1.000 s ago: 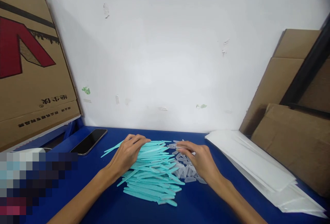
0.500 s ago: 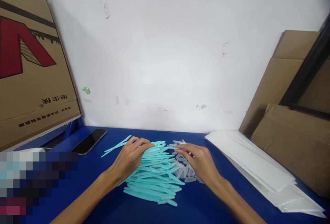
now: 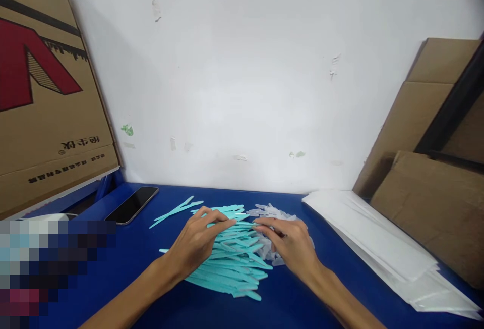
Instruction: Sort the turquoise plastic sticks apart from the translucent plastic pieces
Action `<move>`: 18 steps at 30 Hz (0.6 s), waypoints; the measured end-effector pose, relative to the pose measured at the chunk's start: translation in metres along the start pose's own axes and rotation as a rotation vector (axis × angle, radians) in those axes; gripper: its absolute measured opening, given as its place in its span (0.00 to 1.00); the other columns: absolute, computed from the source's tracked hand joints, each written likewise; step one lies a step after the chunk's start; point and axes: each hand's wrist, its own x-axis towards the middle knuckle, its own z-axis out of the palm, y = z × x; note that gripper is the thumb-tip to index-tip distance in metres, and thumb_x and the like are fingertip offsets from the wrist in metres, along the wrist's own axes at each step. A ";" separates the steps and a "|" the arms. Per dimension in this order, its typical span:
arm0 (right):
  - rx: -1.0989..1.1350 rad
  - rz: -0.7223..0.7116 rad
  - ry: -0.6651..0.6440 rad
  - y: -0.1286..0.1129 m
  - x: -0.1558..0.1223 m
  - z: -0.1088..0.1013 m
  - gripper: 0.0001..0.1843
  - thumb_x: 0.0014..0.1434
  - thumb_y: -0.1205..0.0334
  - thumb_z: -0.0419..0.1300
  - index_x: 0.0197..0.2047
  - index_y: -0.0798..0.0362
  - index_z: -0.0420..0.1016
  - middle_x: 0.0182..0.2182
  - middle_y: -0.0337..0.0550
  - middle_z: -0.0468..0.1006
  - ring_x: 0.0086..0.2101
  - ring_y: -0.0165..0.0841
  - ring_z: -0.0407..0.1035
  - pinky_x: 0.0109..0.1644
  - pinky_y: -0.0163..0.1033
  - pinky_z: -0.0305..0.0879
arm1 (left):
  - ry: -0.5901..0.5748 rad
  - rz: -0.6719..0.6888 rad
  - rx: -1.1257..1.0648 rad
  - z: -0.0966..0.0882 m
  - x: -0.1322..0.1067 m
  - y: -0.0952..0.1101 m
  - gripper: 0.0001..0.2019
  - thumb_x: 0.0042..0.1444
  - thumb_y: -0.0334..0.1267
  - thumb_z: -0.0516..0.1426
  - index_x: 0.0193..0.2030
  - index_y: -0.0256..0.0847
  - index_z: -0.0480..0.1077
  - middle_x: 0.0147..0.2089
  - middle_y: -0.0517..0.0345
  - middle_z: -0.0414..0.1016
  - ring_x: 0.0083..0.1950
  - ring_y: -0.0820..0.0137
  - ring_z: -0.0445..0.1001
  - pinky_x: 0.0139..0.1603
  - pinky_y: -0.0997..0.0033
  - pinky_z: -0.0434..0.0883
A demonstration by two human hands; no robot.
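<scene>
My left hand (image 3: 200, 238) is closed above the pile, its thumb and fingers pinching a slim teal eyebrow razor (image 3: 245, 224). My right hand (image 3: 293, 240) meets the razor's right end with thumb and forefinger pressed together. Whether a clear cap sits between those fingertips is too small to tell. Beneath both hands a heap of teal eyebrow razors (image 3: 227, 271) lies mostly sideways on the blue table (image 3: 124, 268). Small clear plastic caps (image 3: 278, 212) form a second pile, partly hidden behind my right hand.
Two crossed razors (image 3: 174, 212) lie apart at the left, near a dark phone (image 3: 133, 205). White flat sheets or bags (image 3: 378, 240) are stacked at the right. Cardboard boxes (image 3: 49, 132) flank the left, with more cardboard (image 3: 434, 208) at the right. A white wall (image 3: 242, 92) closes the back.
Both hands have come closer together, and less of the held razor shows between them. My right hand has shifted slightly left and down. The view has moved a little.
</scene>
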 end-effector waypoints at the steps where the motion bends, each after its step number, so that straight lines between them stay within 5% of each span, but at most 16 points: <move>1: 0.002 -0.002 0.000 0.000 0.000 0.000 0.18 0.70 0.47 0.58 0.43 0.48 0.86 0.27 0.37 0.86 0.14 0.31 0.72 0.26 0.36 0.75 | 0.001 0.004 -0.002 -0.001 0.000 0.000 0.26 0.64 0.15 0.47 0.61 0.43 0.68 0.43 0.53 0.77 0.41 0.67 0.70 0.40 0.67 0.72; 6: 0.000 -0.048 -0.036 0.001 0.000 0.001 0.18 0.70 0.48 0.57 0.44 0.47 0.86 0.32 0.37 0.88 0.20 0.33 0.77 0.29 0.36 0.77 | -0.048 -0.015 -0.006 0.000 -0.002 -0.001 0.24 0.64 0.16 0.47 0.60 0.42 0.69 0.42 0.53 0.77 0.39 0.67 0.69 0.39 0.68 0.71; 10: -0.066 -0.072 -0.078 -0.001 0.004 -0.002 0.15 0.69 0.50 0.60 0.48 0.47 0.85 0.38 0.39 0.88 0.28 0.37 0.82 0.35 0.39 0.78 | -0.225 -0.056 0.167 0.000 -0.001 -0.013 0.22 0.66 0.20 0.47 0.58 0.44 0.71 0.42 0.54 0.78 0.39 0.66 0.71 0.46 0.62 0.70; 14: -0.259 -0.023 -0.051 -0.001 0.006 -0.008 0.19 0.70 0.51 0.59 0.59 0.48 0.79 0.52 0.44 0.83 0.27 0.36 0.80 0.35 0.42 0.78 | -0.279 -0.252 0.365 -0.015 -0.002 -0.042 0.19 0.68 0.24 0.46 0.55 0.40 0.74 0.48 0.49 0.79 0.43 0.63 0.74 0.51 0.58 0.67; 18: -0.321 -0.003 -0.048 0.006 0.006 -0.013 0.18 0.73 0.55 0.53 0.59 0.47 0.78 0.52 0.43 0.83 0.29 0.35 0.80 0.33 0.40 0.76 | -0.334 -0.491 0.522 -0.033 -0.010 -0.072 0.16 0.68 0.29 0.48 0.47 0.37 0.78 0.43 0.45 0.81 0.41 0.58 0.77 0.47 0.57 0.66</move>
